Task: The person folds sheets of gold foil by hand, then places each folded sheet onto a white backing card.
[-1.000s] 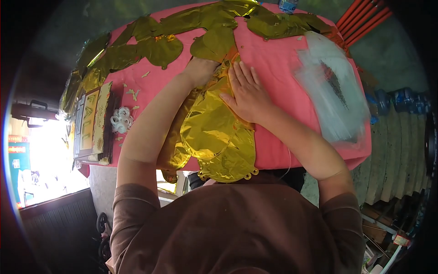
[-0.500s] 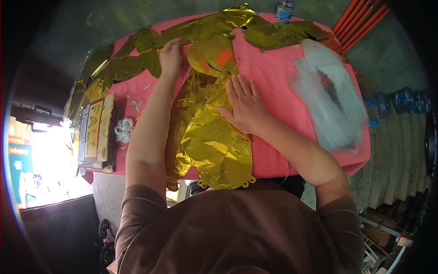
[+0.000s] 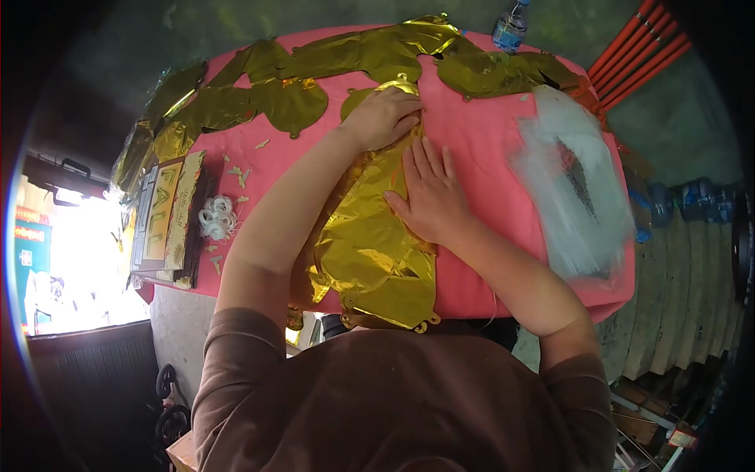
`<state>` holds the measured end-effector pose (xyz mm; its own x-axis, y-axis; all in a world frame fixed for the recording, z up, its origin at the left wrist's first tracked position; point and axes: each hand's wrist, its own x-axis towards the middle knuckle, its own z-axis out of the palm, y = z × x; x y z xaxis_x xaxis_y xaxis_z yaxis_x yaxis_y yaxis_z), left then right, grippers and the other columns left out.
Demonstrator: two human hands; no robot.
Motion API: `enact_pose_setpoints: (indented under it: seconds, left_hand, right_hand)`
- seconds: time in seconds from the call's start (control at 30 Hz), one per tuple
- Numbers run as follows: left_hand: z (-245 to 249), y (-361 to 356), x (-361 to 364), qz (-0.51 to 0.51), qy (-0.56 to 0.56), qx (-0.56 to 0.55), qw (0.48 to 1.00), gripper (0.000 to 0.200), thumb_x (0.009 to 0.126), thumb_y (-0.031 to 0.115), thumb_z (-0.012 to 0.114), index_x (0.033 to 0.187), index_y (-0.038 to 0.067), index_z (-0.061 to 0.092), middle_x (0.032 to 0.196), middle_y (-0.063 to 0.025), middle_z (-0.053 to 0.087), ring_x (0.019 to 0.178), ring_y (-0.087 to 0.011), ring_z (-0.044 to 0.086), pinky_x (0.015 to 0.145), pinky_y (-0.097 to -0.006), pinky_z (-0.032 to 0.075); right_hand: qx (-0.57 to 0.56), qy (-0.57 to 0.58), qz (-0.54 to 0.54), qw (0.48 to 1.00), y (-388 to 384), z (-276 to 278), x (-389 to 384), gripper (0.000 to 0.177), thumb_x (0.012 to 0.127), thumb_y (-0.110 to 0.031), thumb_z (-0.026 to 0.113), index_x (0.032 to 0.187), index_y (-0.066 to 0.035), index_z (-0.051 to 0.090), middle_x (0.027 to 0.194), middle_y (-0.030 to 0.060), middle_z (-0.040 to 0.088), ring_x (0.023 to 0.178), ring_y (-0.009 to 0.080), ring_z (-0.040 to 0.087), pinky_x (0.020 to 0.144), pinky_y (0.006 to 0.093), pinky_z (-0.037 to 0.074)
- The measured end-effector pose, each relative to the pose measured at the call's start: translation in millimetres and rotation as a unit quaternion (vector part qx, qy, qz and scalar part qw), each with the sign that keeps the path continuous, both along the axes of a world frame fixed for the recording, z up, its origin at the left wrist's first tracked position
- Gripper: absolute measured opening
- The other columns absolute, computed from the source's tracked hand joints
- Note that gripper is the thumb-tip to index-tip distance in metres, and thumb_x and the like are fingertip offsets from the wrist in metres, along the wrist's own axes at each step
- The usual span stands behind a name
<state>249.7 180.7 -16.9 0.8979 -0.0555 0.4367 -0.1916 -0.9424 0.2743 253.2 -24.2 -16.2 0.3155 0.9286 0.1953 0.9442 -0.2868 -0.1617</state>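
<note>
A gold foil balloon [image 3: 370,244], flat and creased, lies lengthwise in front of me, its near end with small tabs hanging over the table edge. On its upper part rests my left hand [image 3: 383,119], fingers bent and closed on the foil near its right edge; the fingertips are partly hidden. Flat against the balloon's right side lies my right hand [image 3: 432,193], open, with fingers stretched forward and thumb apart on the foil. Beyond the hands, more gold foil balloons [image 3: 354,51] are spread along the far side.
A pink cloth [image 3: 480,141] covers the table. Clear plastic bags [image 3: 578,189] lie right; flat printed packages [image 3: 167,220], white ribbon rolls [image 3: 218,219] and small scraps [image 3: 240,175] lie left. A water bottle [image 3: 510,27] stands at the far edge, near red poles [image 3: 641,51].
My left hand has moved right from beside the balloon onto its upper part. The foil there now looks folded over, and the orange patches are covered. My right hand stays on the right side.
</note>
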Motion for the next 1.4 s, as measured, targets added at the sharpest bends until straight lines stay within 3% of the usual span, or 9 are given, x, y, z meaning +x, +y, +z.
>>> enact_pose_setpoints:
  seconds: [0.57, 0.87, 0.97, 1.07, 1.13, 1.17, 1.27, 1.33, 1.4]
  left_hand:
    - [-5, 0, 4, 0.0, 0.025, 0.031, 0.999, 0.036, 0.089, 0.023, 0.054, 0.123, 0.011, 0.053, 0.127, -0.0082, 0.051, 0.12, -0.0281, 0.044, 0.1, -0.0421, 0.034]
    - [-6, -2, 8, 0.047, 0.005, 0.017, 0.999, 0.047, 0.09, 0.036, 0.051, 0.131, 0.013, 0.047, 0.132, -0.0073, 0.048, 0.124, -0.0277, 0.041, 0.104, -0.0448, 0.029]
    - [3, 0, 15, 0.078, 0.112, -0.001, 0.991, 0.048, 0.09, 0.038, 0.051, 0.132, 0.015, 0.047, 0.135, -0.0069, 0.046, 0.126, -0.0268, 0.04, 0.105, -0.0445, 0.028]
    - [-3, 15, 21, 0.111, 0.087, 0.039, 0.989, 0.046, 0.09, 0.037, 0.051, 0.129, 0.015, 0.049, 0.134, -0.0069, 0.048, 0.126, -0.0269, 0.039, 0.105, -0.045, 0.028]
    - [-1, 16, 17, 0.145, -0.046, 0.039, 0.988, 0.045, 0.088, 0.037, 0.053, 0.126, 0.013, 0.051, 0.129, -0.0089, 0.051, 0.121, -0.0289, 0.044, 0.103, -0.044, 0.032]
    - [3, 17, 11, 0.147, -0.044, 0.039, 0.987, 0.045, 0.088, 0.037, 0.053, 0.126, 0.013, 0.051, 0.129, -0.0089, 0.051, 0.121, -0.0289, 0.044, 0.103, -0.044, 0.032]
    - [27, 20, -29, 0.158, 0.026, 0.037, 0.986, 0.047, 0.086, 0.04, 0.054, 0.125, 0.014, 0.052, 0.131, -0.0095, 0.049, 0.122, -0.0312, 0.044, 0.1, -0.0454, 0.036]
    - [44, 6, -74, 0.222, 0.154, 0.038, 0.962, 0.044, 0.084, 0.037, 0.058, 0.119, 0.011, 0.054, 0.124, -0.0139, 0.052, 0.114, -0.0341, 0.05, 0.093, -0.0434, 0.043]
    - [47, -4, -116, 0.266, 0.172, 0.018, 0.948, 0.041, 0.082, 0.035, 0.061, 0.111, 0.007, 0.055, 0.115, -0.0162, 0.056, 0.105, -0.0347, 0.054, 0.087, -0.0429, 0.046]
  right_hand:
    - [0.03, 0.009, 0.048, 0.998, 1, -3, 3, 0.067, 0.091, -0.038, 0.047, 0.134, 0.011, 0.032, 0.141, 0.0273, 0.032, 0.135, 0.0369, 0.025, 0.113, 0.045, 0.016]
    - [0.04, 0.012, 0.049, 0.998, 3, -6, 4, 0.069, 0.09, -0.04, 0.047, 0.135, 0.01, 0.031, 0.142, 0.0273, 0.03, 0.135, 0.037, 0.025, 0.112, 0.0447, 0.017]
    - [0.018, 0.02, 0.048, 0.999, 2, -2, 3, 0.071, 0.09, -0.042, 0.048, 0.136, 0.008, 0.03, 0.143, 0.0267, 0.029, 0.135, 0.0369, 0.024, 0.112, 0.0443, 0.017]
    - [0.002, 0.018, 0.05, 0.999, 4, 1, 4, 0.074, 0.089, -0.045, 0.048, 0.138, 0.007, 0.029, 0.144, 0.026, 0.027, 0.136, 0.0365, 0.023, 0.113, 0.0439, 0.016]
    - [-0.007, 0.021, 0.042, 0.999, 3, 2, 4, 0.079, 0.087, -0.049, 0.049, 0.139, 0.006, 0.027, 0.145, 0.0253, 0.026, 0.137, 0.0357, 0.021, 0.113, 0.0436, 0.015]
    - [-0.007, 0.023, 0.044, 0.999, 3, 2, 4, 0.079, 0.087, -0.049, 0.049, 0.139, 0.006, 0.027, 0.145, 0.0253, 0.026, 0.137, 0.0357, 0.021, 0.113, 0.0436, 0.015]
    - [-0.01, 0.037, 0.046, 0.998, 4, 3, 4, 0.083, 0.086, -0.053, 0.049, 0.139, 0.006, 0.026, 0.146, 0.0252, 0.025, 0.138, 0.0351, 0.02, 0.113, 0.0434, 0.015]
    - [-0.019, 0.02, 0.047, 0.999, 4, 3, 5, 0.087, 0.084, -0.056, 0.05, 0.14, 0.006, 0.026, 0.146, 0.025, 0.024, 0.138, 0.0349, 0.019, 0.113, 0.0434, 0.014]
    - [-0.012, 0.024, 0.053, 0.998, 4, 1, 7, 0.089, 0.083, -0.058, 0.051, 0.14, 0.005, 0.025, 0.146, 0.0249, 0.023, 0.138, 0.0348, 0.019, 0.113, 0.0437, 0.014]
